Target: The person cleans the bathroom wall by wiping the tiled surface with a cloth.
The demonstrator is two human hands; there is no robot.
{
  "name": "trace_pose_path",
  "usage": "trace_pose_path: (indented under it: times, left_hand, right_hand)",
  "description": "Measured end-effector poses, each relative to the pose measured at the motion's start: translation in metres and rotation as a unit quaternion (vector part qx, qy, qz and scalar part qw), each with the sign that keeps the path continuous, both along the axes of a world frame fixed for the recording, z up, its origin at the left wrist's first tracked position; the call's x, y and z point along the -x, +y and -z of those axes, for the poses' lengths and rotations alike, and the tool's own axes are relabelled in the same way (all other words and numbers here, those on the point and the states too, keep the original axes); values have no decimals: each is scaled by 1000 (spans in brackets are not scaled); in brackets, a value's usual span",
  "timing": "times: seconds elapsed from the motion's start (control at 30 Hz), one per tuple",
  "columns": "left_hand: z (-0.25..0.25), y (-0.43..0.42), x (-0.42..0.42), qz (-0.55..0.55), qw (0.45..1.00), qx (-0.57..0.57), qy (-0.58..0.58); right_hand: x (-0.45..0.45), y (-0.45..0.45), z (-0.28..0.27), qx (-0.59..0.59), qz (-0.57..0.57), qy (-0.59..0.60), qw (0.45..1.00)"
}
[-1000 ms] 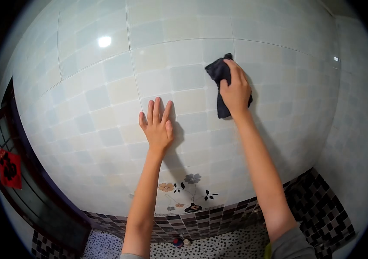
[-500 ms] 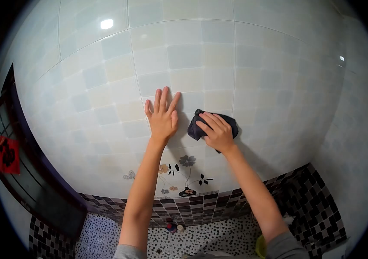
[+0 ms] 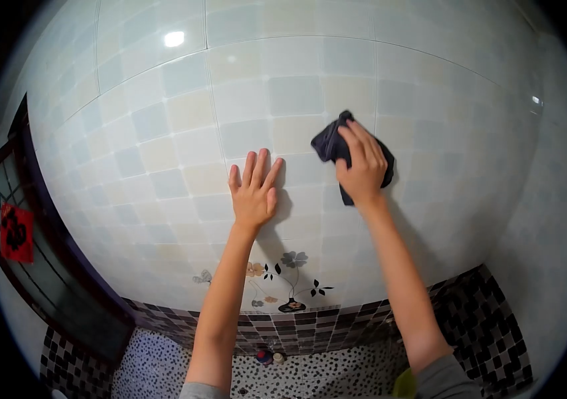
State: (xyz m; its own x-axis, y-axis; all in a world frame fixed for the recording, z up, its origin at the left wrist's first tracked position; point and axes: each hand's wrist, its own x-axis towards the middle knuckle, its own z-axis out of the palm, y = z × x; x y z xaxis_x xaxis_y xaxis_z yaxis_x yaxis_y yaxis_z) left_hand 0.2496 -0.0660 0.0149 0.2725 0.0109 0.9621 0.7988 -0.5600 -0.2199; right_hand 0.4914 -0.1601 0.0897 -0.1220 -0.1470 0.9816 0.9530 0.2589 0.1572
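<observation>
Pale checkered tiles cover the wall (image 3: 243,100) in front of me. My left hand (image 3: 255,195) lies on it with the fingers stretched apart, holding nothing. To its right and a little higher, my right hand (image 3: 365,166) presses a dark, crumpled cloth (image 3: 330,141) against the tiles. Its fingers lie over the cloth, which sticks out on both sides of the hand. A painted flower vase (image 3: 291,304) decorates the tiles below, between my forearms.
At the left is a dark-framed door (image 3: 64,292) bearing a red paper sign (image 3: 17,233). Dark mosaic (image 3: 297,330) lines the lower wall. Two small bottles (image 3: 265,357) stand on the speckled floor (image 3: 157,359). Something yellow-green (image 3: 404,384) shows beside my right arm.
My right hand has moved up and to the right across the wall with the cloth. My left hand stays on the tiles, while the view has shifted slightly.
</observation>
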Motion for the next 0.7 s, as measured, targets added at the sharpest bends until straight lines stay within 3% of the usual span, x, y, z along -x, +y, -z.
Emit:
trace_pose_path:
  times: [0.33,0.5,0.7]
  left_hand:
    - [0,-5,2,20,1000,-10,-2]
    - [2,-5,5,13,1000,-10,6]
    - [5,-2,2,25,1000,-12,-9]
  right_hand:
    - [22,-11,145,122,-9,-190,974]
    - [-13,-22,134,123,33,-273,953]
    - [-30,-18,77,52,19,-41,998]
